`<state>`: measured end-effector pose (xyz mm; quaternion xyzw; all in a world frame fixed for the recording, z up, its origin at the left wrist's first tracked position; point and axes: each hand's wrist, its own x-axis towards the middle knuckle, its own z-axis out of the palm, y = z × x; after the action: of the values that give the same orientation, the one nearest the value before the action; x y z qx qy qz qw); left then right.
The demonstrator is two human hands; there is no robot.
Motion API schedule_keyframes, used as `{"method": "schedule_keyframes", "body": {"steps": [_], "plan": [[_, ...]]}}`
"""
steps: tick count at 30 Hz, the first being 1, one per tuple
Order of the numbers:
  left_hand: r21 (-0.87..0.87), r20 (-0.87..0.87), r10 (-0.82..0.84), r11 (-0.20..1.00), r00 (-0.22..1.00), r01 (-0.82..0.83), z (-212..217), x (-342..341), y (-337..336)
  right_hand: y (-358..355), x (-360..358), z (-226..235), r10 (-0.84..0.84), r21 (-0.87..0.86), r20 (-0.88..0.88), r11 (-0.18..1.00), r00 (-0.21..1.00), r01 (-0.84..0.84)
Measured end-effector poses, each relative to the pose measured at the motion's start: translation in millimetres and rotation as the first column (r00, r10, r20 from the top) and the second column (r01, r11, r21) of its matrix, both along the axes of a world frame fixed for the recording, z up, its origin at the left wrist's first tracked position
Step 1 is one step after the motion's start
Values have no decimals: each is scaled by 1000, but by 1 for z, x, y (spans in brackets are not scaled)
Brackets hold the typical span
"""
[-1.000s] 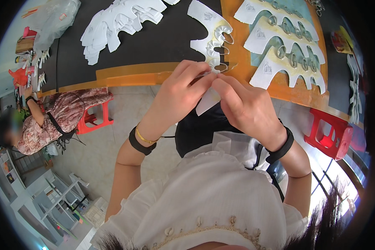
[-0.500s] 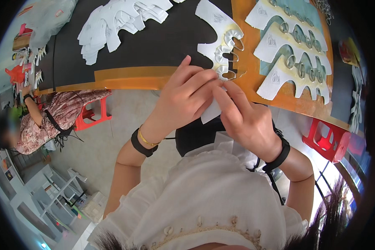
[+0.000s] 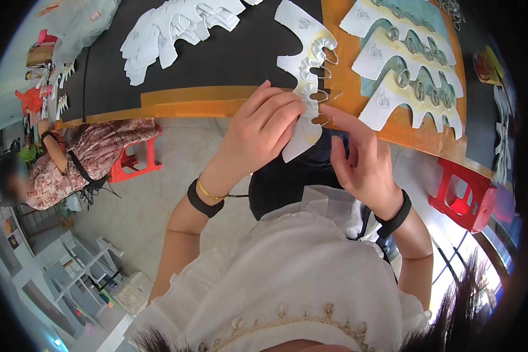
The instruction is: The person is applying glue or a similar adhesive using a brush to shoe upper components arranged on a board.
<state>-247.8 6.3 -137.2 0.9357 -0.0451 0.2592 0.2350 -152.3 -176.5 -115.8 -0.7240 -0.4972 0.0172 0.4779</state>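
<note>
A white cut-out piece [image 3: 302, 64] with a wavy row of scallops reaches over the table's near edge. Along its right side sit several thin metal rings [image 3: 332, 57], with white gathered strips and yellowish smears around them. My left hand [image 3: 264, 123] grips the lower part of this piece from the left, fingers bent together and thumb pointing up. To the right, my right hand [image 3: 364, 155] has its index finger stretched to the lowest ring, its tip touching or almost touching there. Its thumb stands apart and nothing shows in its grasp.
Several finished-looking white pieces with rings [image 3: 387, 100] lie at the right on an orange-brown board [image 3: 340, 111]. A pile of plain white cut-outs [image 3: 158, 41] lies at upper left on the black mat [image 3: 252, 53]. A person [image 3: 82, 158] sits at far left; a red stool [image 3: 463, 193] stands right.
My right hand has drawn away from the left, to the right and down, and its index finger has straightened. The lowest ring and the piece's lower end have come into view.
</note>
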Motion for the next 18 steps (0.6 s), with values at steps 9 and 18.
{"method": "schedule_keyframes", "body": {"steps": [9,18], "plan": [[16,-25,-25,1000,999,25,6,0,-4,9,-4,-13,19,-32,128,999,992,-15],[116,-28,-48,992,998,50,3,4,-1,18,0,-2,17,-189,165,982,986,15]]}}
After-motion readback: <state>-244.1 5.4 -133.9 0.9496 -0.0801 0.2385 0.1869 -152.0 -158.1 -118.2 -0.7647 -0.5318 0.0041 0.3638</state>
